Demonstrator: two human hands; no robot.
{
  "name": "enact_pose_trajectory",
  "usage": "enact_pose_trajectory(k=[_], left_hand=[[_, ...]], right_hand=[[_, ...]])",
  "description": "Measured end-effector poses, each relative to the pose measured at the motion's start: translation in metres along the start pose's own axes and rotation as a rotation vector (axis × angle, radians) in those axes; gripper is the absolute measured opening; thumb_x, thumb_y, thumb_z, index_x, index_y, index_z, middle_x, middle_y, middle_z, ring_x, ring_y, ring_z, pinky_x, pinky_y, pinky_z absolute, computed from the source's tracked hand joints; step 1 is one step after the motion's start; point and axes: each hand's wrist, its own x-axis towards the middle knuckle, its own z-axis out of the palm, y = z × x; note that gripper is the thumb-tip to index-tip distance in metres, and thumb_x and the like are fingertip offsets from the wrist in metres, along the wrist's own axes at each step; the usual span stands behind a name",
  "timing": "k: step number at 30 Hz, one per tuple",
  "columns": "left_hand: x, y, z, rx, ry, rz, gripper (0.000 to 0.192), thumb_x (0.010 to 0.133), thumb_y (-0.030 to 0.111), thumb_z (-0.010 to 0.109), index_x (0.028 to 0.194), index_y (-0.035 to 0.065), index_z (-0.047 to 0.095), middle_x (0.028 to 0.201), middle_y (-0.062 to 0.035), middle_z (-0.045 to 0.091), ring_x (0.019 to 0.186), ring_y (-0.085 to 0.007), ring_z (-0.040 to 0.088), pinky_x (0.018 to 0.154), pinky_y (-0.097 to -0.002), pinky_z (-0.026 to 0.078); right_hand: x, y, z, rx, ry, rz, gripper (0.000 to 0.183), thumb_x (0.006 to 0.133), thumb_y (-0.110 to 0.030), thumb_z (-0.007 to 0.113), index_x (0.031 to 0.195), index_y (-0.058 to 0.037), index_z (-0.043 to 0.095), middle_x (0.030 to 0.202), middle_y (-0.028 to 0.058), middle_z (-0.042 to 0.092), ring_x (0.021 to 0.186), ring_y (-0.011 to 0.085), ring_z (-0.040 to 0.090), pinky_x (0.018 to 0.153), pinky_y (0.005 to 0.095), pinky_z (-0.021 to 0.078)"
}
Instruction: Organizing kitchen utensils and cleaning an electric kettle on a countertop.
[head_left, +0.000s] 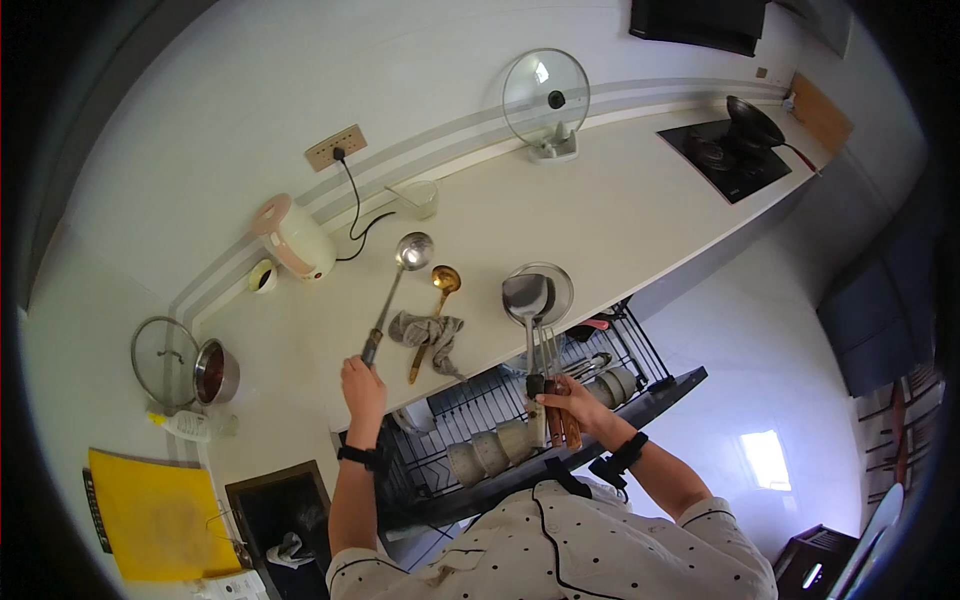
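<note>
My left hand (364, 394) grips the dark handle of a steel soup ladle (414, 251), whose bowl is over the counter. A bundle of utensils fills my right hand (581, 409): a steel wok spatula (525, 294) and wooden-handled tools (562, 424), one with long prongs (550, 349). The spatula's blade covers part of a round shallow dish (561, 277) by the counter edge. Between my hands, a gold-coloured ladle (445, 279) lies on the counter, with a crumpled grey cloth (431, 330) across its handle.
Below the counter edge, a pulled-out drawer with a wire rack (469, 411) holds several bowls (487, 454). Around the counter (600, 202) stand a kettle (296, 240), a glass cup (422, 201), an upright lid (546, 97), a pot (217, 375) and a hob (724, 161) with a pan (752, 124).
</note>
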Motion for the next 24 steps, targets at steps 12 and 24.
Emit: enact_pose_trajectory(k=[12,24], left_hand=[[-0.108,0.067,-0.022,-0.773,-0.652,-0.091,0.029,0.089,0.024,0.051,0.096,-0.0032,0.046,0.080,-0.0212,0.054,0.074,-0.0353,0.054,0.066,-0.0414,0.041],[-0.130,0.087,0.014,-0.807,-0.637,-0.075,0.027,0.092,0.026,0.048,0.087,-0.0007,0.045,0.066,-0.0079,0.050,0.062,-0.0190,0.051,0.058,-0.0338,0.042]], right_hand=[[0.018,0.012,0.015,0.005,-0.052,0.030,0.068,0.071,-0.016,0.077,0.121,0.0035,0.035,0.092,0.0115,0.054,0.080,0.0194,0.055,0.068,0.0296,0.0485],[0.012,0.012,0.038,-0.069,-0.043,0.045,0.065,0.071,-0.015,0.076,0.118,0.0041,0.035,0.092,0.0120,0.055,0.081,0.0191,0.057,0.069,0.0308,0.0492]])
